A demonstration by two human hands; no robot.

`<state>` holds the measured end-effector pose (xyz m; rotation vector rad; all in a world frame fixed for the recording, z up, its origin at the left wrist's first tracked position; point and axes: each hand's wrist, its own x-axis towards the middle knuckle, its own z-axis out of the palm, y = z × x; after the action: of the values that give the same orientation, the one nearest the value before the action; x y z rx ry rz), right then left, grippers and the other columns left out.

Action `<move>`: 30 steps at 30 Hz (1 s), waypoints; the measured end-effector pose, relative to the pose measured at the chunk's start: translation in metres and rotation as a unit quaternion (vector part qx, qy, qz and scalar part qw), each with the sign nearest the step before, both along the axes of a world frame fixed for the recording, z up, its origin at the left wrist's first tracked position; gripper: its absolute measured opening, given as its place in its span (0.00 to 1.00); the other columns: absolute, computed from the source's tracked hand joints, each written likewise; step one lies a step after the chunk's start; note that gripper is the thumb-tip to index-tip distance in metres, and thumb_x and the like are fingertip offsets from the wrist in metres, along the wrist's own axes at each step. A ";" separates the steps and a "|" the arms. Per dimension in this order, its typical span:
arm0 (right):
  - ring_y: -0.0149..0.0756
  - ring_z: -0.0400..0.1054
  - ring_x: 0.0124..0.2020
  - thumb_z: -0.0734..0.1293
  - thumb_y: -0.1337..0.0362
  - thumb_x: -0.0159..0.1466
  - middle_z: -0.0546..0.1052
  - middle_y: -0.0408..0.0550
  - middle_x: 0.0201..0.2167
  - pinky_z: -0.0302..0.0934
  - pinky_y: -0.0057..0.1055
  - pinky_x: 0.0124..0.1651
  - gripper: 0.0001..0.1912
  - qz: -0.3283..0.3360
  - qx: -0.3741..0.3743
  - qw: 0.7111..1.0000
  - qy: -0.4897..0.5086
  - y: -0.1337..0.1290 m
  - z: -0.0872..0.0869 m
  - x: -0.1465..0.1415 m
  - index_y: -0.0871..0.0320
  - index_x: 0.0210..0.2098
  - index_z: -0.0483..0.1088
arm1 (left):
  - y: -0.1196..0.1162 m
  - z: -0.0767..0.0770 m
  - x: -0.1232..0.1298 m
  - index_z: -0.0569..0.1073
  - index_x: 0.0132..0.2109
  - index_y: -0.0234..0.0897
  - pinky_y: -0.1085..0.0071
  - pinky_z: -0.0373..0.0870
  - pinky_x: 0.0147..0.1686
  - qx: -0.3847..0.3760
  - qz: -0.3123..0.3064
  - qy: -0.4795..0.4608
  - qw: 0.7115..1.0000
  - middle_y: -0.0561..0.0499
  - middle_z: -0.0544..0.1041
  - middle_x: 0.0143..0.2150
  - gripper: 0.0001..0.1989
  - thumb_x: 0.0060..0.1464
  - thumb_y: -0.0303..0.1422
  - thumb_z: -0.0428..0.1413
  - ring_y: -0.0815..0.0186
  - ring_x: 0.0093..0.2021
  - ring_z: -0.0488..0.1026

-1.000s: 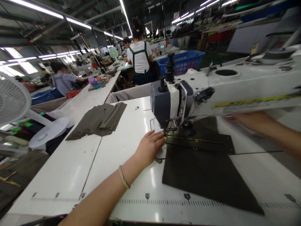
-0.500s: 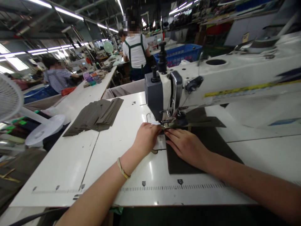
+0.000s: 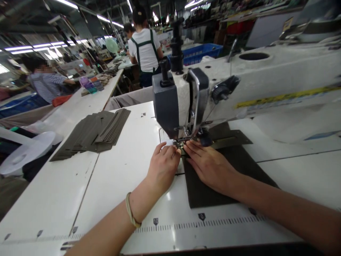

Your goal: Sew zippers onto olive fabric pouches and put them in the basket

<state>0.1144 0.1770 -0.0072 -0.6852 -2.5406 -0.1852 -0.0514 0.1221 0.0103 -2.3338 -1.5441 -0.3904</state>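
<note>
My left hand [image 3: 164,164], with a band on the wrist, is closed just left of the presser foot. Its fingers are curled, and whatever lies under the fingertips is hidden. My right hand [image 3: 211,167] lies flat on a dark olive fabric piece [image 3: 205,197], fingertips stretched close to the needle area. A narrower strip of similar fabric [image 3: 236,138] with small holes extends to the right behind that hand. Over both hands stands the head of a white and grey sewing machine [image 3: 166,103]. Its needle is too small to make out.
A fanned stack of olive fabric pieces [image 3: 90,133] sits on the white table [image 3: 128,177] at left. A ruler scale [image 3: 181,226] runs along the front edge. A white fan base [image 3: 29,151] stands far left. Co-workers and a blue crate [image 3: 197,53] are beyond.
The view has shifted, so the stack sits further left and the machine looks larger. My left hand's fingers have drawn slightly away from the needle area. My right hand stays on the fabric.
</note>
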 end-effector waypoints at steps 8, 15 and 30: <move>0.45 0.64 0.52 0.55 0.69 0.63 0.72 0.61 0.49 0.59 0.43 0.56 0.19 0.004 -0.035 0.999 -0.008 0.001 -0.001 0.000 0.71 0.49 0.68 | 0.002 -0.003 -0.001 0.71 0.39 0.32 0.60 0.63 0.52 0.014 -0.020 -0.014 1.000 0.47 0.75 0.38 0.10 0.61 0.26 0.45 0.63 0.43 0.71; 0.46 0.66 0.49 0.55 0.69 0.63 0.72 0.62 0.47 0.60 0.44 0.54 0.18 0.015 -0.037 0.999 0.013 0.004 -0.003 -0.001 0.71 0.47 0.69 | 0.006 0.001 0.002 0.72 0.37 0.32 0.61 0.64 0.51 -0.005 -0.005 0.019 1.000 0.47 0.75 0.37 0.08 0.59 0.25 0.47 0.63 0.40 0.71; 0.44 0.67 0.47 0.56 0.70 0.63 0.73 0.60 0.46 0.62 0.42 0.52 0.17 0.013 -0.042 0.999 0.002 0.011 -0.002 -0.005 0.70 0.49 0.67 | 0.014 -0.004 -0.003 0.71 0.33 0.32 0.63 0.66 0.47 0.023 -0.022 0.001 0.999 0.46 0.74 0.33 0.08 0.57 0.24 0.49 0.62 0.38 0.71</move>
<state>0.1095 0.1884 -0.0097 -0.6842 -2.5630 -0.0692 -0.0543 0.1364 0.0067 -2.3348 -1.4691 -0.4288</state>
